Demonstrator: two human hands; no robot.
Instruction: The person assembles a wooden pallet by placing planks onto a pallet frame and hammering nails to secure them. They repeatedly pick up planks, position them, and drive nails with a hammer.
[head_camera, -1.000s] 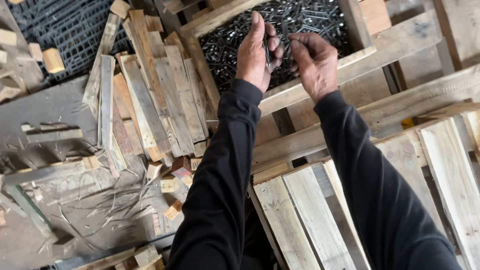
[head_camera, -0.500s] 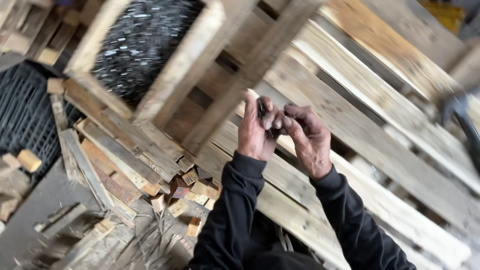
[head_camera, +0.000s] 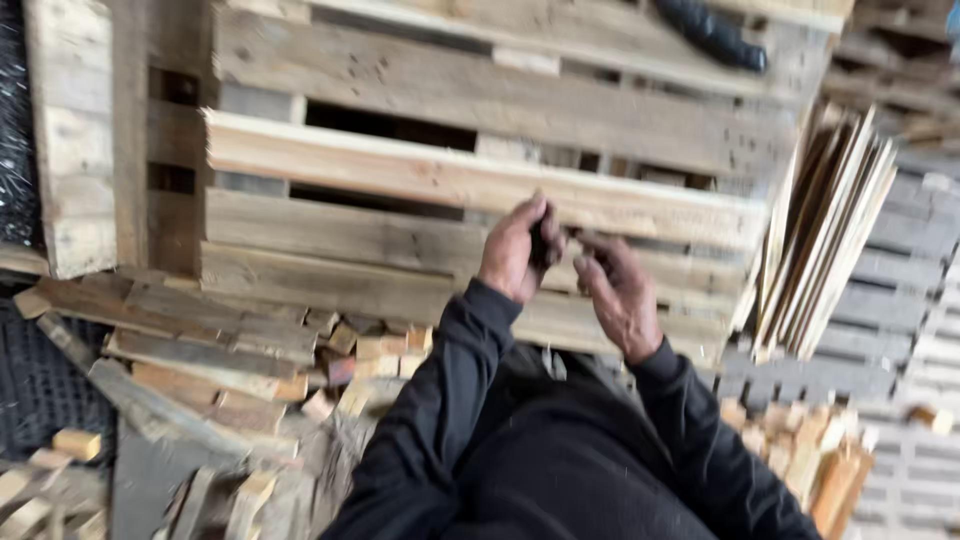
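Left hand (head_camera: 515, 250) raised, grip closed on a small dark item (head_camera: 545, 243), too blurred to identify; right hand (head_camera: 618, 295) just beside, fingers curled, grip state not determinable. Directly beyond both: wooden pallet (head_camera: 450, 180). Below left: loose wood offcuts (head_camera: 250, 350); to the right: leaning thin slats (head_camera: 820, 240).

- pallet (head_camera: 480, 180): pale tan and weathered grey boards
- sleeves (head_camera: 430, 420): black
- wood scraps (head_camera: 250, 360): light brown
- hose (head_camera: 710, 35): black
- slats (head_camera: 820, 240): pale wood, dark edges
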